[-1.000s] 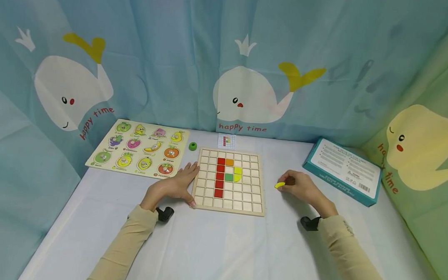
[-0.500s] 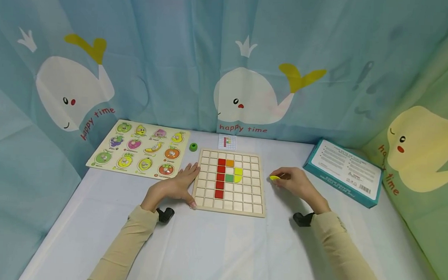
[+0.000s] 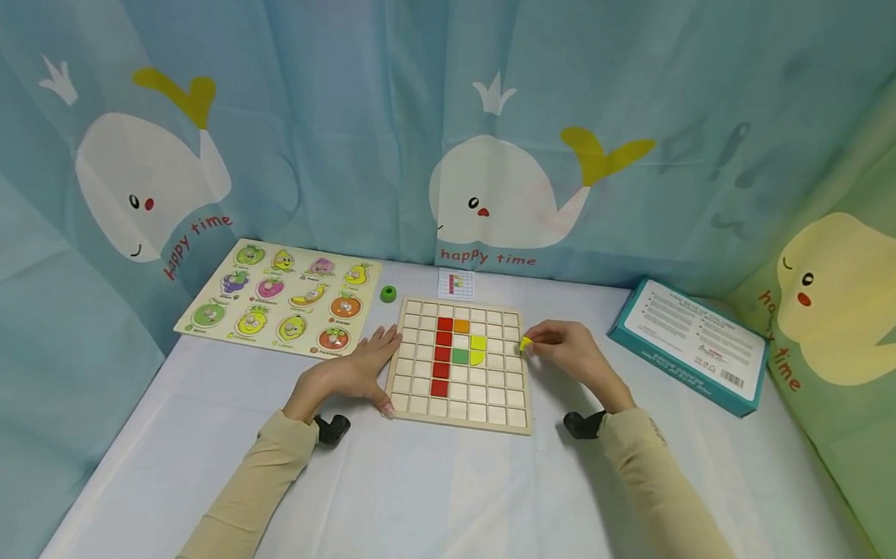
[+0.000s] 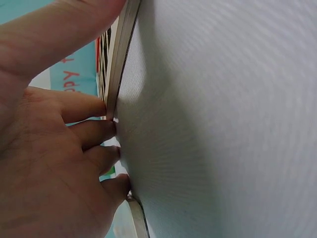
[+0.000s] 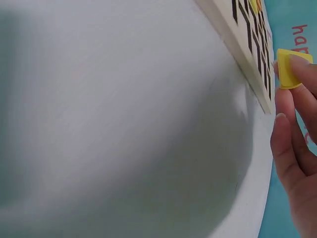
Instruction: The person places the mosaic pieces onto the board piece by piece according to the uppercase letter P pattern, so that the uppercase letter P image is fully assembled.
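A wooden grid board (image 3: 497, 396) lies on the table. On it are a column of red tiles (image 3: 442, 354), an orange tile (image 3: 462, 326), a green tile (image 3: 460, 357) and yellow tiles (image 3: 479, 342), the lower one rounded at a corner. My left hand (image 3: 344, 375) rests at the board's left edge, fingers and thumb spread. In the right wrist view, a yellow tile (image 5: 285, 73) with one curved side is pinched between thumb and fingers of my right hand (image 5: 299, 148). In the head view that hand is at the board's right edge.
Behind the board lies a small pattern card (image 3: 456, 284). A green bead-like piece (image 3: 389, 294) stands left of the card, beside a fruit puzzle board (image 3: 266, 309). A teal box (image 3: 689, 344) lies at the right. Printed curtains enclose the table at the back and sides.
My right hand has moved left with the yellow tile, from the bare table to the board's right edge. The left hand has stayed in place.
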### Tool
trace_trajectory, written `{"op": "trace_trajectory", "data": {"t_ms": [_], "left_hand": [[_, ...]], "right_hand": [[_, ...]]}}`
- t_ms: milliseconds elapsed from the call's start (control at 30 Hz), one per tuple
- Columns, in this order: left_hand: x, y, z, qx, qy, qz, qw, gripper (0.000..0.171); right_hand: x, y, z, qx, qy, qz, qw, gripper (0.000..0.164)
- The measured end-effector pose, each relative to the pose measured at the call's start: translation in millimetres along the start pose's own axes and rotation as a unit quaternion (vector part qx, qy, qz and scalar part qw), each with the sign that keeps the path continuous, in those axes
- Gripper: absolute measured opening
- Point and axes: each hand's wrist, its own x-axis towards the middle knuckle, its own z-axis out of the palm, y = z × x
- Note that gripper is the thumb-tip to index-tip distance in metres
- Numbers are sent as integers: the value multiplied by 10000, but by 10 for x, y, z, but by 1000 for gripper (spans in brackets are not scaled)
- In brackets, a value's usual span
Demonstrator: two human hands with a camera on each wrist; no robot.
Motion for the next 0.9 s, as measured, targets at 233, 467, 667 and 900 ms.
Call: {"op": "trace_trajectory", "data": {"t_ms": [233, 467, 667, 900], "left_hand": [[-2, -5, -2, -21, 0, -25, 10000, 125], [3, -16, -3, -17, 1, -1, 10000, 125], [10, -38, -11, 22, -7, 24, 10000, 126], [16, -33, -9, -29, -51, 66, 10000, 126]], "right_hand": [[114, -105, 90, 148, -7, -6, 9999, 21], [234, -210, 171, 246, -48, 11, 9997, 21], [359, -291, 255, 234, -105, -59, 9997, 19], [469, -334, 346, 211, -122, -211, 9995, 17]]}}
